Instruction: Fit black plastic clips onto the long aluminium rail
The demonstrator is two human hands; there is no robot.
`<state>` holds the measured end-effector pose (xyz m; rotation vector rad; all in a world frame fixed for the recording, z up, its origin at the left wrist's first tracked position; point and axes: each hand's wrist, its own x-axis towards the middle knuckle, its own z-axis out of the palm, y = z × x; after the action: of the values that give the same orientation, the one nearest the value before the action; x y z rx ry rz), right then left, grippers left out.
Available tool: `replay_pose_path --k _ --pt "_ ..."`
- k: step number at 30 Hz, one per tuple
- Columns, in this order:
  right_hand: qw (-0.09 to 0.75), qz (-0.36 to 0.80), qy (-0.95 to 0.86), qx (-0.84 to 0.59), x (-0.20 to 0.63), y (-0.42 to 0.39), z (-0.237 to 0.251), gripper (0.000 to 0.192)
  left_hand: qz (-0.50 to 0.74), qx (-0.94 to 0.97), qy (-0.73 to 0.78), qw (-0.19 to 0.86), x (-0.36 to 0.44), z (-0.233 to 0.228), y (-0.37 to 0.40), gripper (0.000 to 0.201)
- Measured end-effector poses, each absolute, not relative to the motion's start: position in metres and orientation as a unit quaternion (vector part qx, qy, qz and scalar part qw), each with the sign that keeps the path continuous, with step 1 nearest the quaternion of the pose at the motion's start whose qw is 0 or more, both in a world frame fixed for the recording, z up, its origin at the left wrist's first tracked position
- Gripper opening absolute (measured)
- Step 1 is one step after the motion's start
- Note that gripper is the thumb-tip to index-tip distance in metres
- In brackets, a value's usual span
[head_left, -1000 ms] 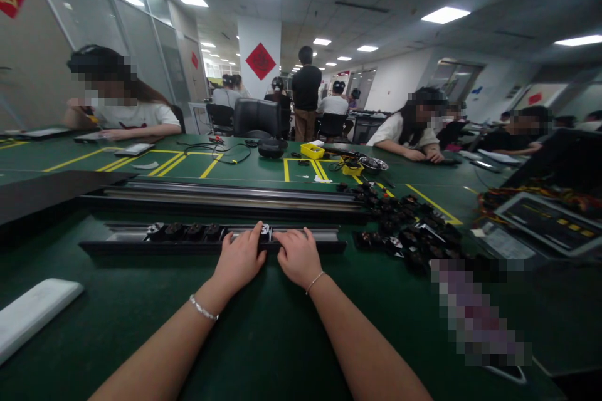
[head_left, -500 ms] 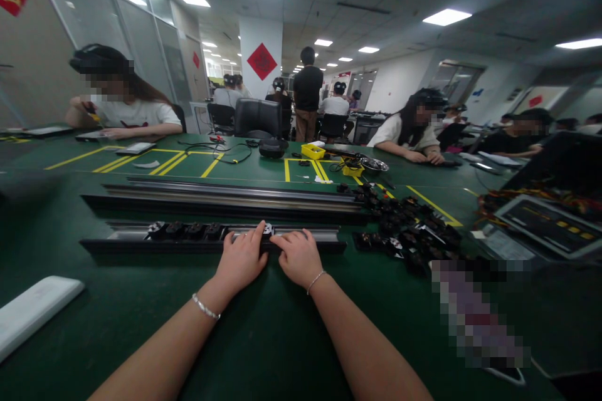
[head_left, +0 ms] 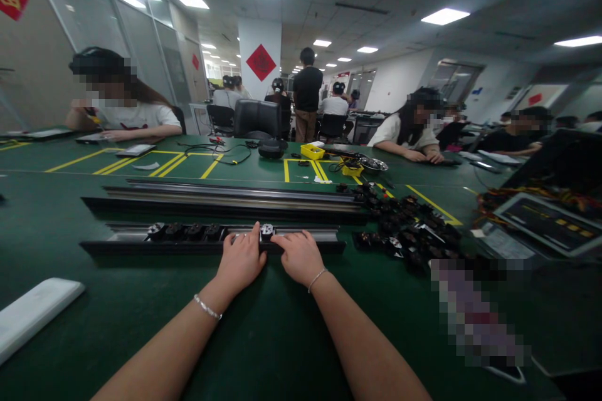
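Observation:
A black power-track rail [head_left: 122,245] lies crosswise before me, its channel facing up. In it sits a round socket module [head_left: 267,231] with a pale, shiny face, between my hands. My left hand [head_left: 241,255] is closed over the rail, its index finger along the module's left side and its thumb against the front wall. My right hand [head_left: 301,255] is closed at the rail too, with the index fingertip touching the module's right side and the other fingers bent. Several darker socket modules [head_left: 194,231] stand in the channel left of my hands.
Longer black rails [head_left: 226,205] lie just behind. A heap of black modules [head_left: 414,225] spreads to the right, near a blurred-out object [head_left: 475,313]. A white slab-like object [head_left: 42,310] lies at left. Yellow trays [head_left: 313,151] and cables are farther back; people sit across the table.
My index fingers have shifted slightly apart, so more of the pale module's face shows between them. The rail and the other modules stay in place.

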<state>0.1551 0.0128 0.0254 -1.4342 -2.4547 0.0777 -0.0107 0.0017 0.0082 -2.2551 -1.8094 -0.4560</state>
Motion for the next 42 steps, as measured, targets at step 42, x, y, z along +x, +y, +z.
replay_pose_path --k 42 --pt "0.124 0.055 -0.859 -0.494 0.175 0.013 0.032 0.046 -0.152 -0.764 -0.621 0.089 -0.01 0.011 0.001 0.056"
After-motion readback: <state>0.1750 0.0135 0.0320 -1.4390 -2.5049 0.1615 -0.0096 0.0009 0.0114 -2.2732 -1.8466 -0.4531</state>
